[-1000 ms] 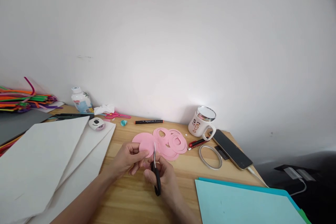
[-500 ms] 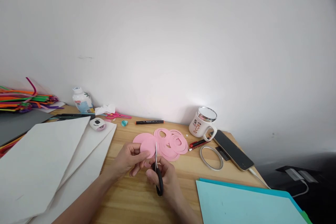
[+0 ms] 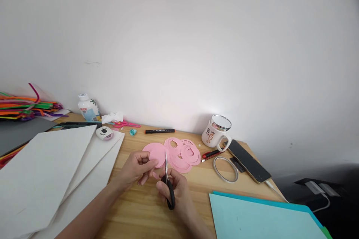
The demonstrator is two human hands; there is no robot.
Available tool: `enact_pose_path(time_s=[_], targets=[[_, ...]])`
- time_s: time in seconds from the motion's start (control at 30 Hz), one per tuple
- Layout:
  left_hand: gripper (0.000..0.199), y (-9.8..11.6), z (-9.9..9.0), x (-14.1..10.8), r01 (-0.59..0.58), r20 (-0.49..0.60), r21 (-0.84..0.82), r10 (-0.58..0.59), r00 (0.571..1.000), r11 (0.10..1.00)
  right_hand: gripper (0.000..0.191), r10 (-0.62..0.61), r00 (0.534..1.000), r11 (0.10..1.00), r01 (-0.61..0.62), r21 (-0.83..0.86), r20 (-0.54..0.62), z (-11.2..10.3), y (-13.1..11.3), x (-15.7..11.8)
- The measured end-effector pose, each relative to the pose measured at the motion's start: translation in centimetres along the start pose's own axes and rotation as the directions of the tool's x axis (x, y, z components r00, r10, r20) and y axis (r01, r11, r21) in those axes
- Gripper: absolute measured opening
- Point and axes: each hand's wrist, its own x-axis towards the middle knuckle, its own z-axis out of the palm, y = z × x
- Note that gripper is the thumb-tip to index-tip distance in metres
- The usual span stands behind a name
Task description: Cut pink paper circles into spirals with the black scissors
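Pinched between the thumb and fingers of my left hand (image 3: 139,168) is a pink paper circle (image 3: 157,155), held up above the desk. My right hand (image 3: 176,185) grips black-handled scissors (image 3: 169,190), with fingers in the loops. Their blades point away from me and lie along the circle's right edge. Whether the blades are fully closed is hard to see. Behind the hands several pink paper rings and discs (image 3: 181,162) overlap on the wood. A larger pink disc (image 3: 151,147) shows partly behind the held circle.
White sheets (image 3: 50,164) cover the left side, with a correction-tape-like white item (image 3: 104,133) on them. A black marker (image 3: 160,131), a mug (image 3: 213,134), a tape roll (image 3: 226,170) and a phone (image 3: 248,161) stand or lie beyond. Blue-green paper (image 3: 260,216) fills the front right.
The held circle has shifted very slightly left and turned a little at the blades. The scissors and both hands stay in almost the same place.
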Motion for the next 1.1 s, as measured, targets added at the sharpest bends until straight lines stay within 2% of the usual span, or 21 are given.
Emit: enact_pose_path(time_s=[0.37,0.57,1.1], targets=[[0.034,-0.59,-0.18,0.1,-0.019,0.028,-0.02,0.019,0.999,1.0,0.038,0.001,1.0,1.0,-0.001,0.003,0.006,-0.12,0.25,0.07],[0.034,-0.48,-0.08,0.0,-0.008,0.055,-0.02,0.01,0.998,1.0,0.04,-0.043,0.999,0.999,0.043,0.021,-0.021,-0.14,0.22,0.28],[0.032,-0.4,-0.17,0.12,-0.043,0.017,-0.093,0.045,0.999,0.995,0.037,-0.026,1.0,1.0,0.026,-0.013,-0.007,-0.2,0.03,0.15]])
